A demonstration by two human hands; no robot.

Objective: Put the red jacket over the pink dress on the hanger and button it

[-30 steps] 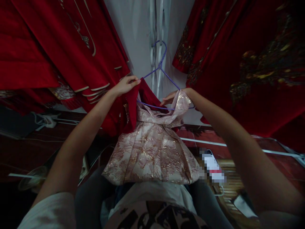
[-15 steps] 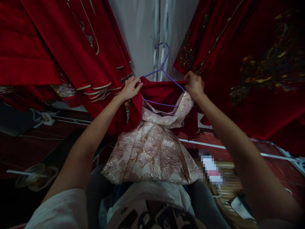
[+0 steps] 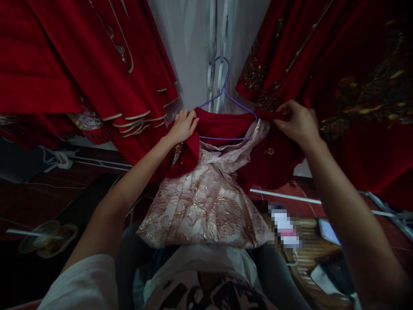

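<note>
A purple wire hanger point(image 3: 226, 92) hangs in front of me with a pale pink and gold brocade garment point(image 3: 206, 202) on it. Over that lies a red velvet jacket point(image 3: 222, 125). My left hand point(image 3: 183, 127) grips the jacket's left shoulder edge, fingers closed on the red cloth. My right hand point(image 3: 298, 122) pinches the jacket's right shoulder and holds it out to the right of the hanger. The pink garment's hem rests against my lap.
Red embroidered garments point(image 3: 80, 64) hang at the left and further red embroidered garments point(image 3: 338, 86) at the right, close around the hanger. A white wall point(image 3: 190, 38) shows between them. A phone point(image 3: 327, 230) lies on a wooden surface at lower right; a plastic cup point(image 3: 48, 239) sits at lower left.
My right hand left the pink collar, took the red jacket's right side and drew it rightward over the hanger. My left hand kept its grip on the left shoulder.
</note>
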